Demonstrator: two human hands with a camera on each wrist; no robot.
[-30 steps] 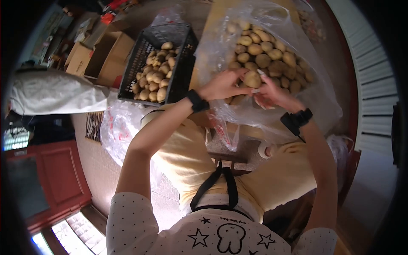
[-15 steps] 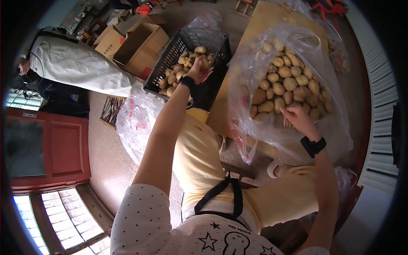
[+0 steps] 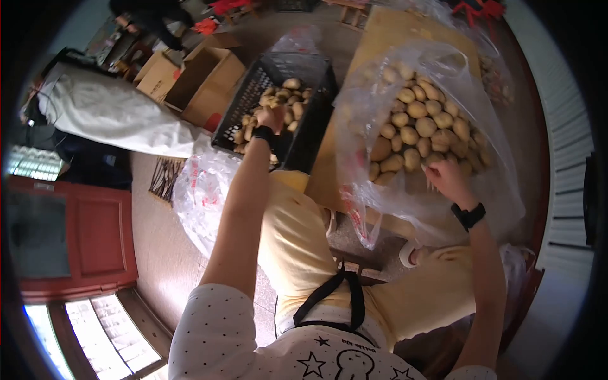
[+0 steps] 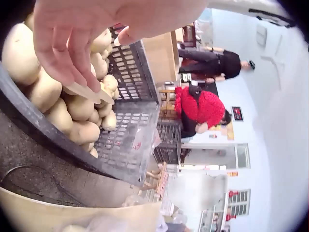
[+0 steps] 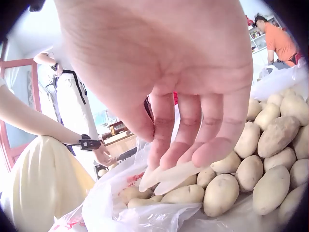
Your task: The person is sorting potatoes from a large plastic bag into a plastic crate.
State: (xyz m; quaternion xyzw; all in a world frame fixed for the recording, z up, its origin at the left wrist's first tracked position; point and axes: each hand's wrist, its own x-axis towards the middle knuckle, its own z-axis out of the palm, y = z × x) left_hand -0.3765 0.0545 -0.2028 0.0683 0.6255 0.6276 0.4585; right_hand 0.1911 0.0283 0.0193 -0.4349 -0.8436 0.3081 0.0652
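A black plastic crate (image 3: 324,85) holds a heap of potatoes (image 4: 62,116). My left hand (image 3: 271,118) is down in it, over the heap. In the left wrist view the fingers (image 4: 79,53) reach down with long nails at the potatoes, the thumb apart and no potato in the grasp. A clear plastic bag (image 3: 354,120) lies spread on the wooden board, full of potatoes (image 3: 425,126). At its near side, my right hand (image 3: 448,180) hangs with loosely bent fingers (image 5: 188,121) just above the potatoes, holding nothing.
The wooden board (image 3: 380,31) carries the bag. Cardboard boxes (image 3: 206,82) stand behind the crate, beside a pale cloth-covered shape (image 3: 114,114). Another plastic bag (image 3: 206,183) lies on the floor by my left knee. Several people are in the room, one in a red top (image 4: 200,108).
A second ago both hands held one potato over the bag. The left hand carried it to the crate and let it go there. The right hand stayed at the bag, its fingers now hanging loose.
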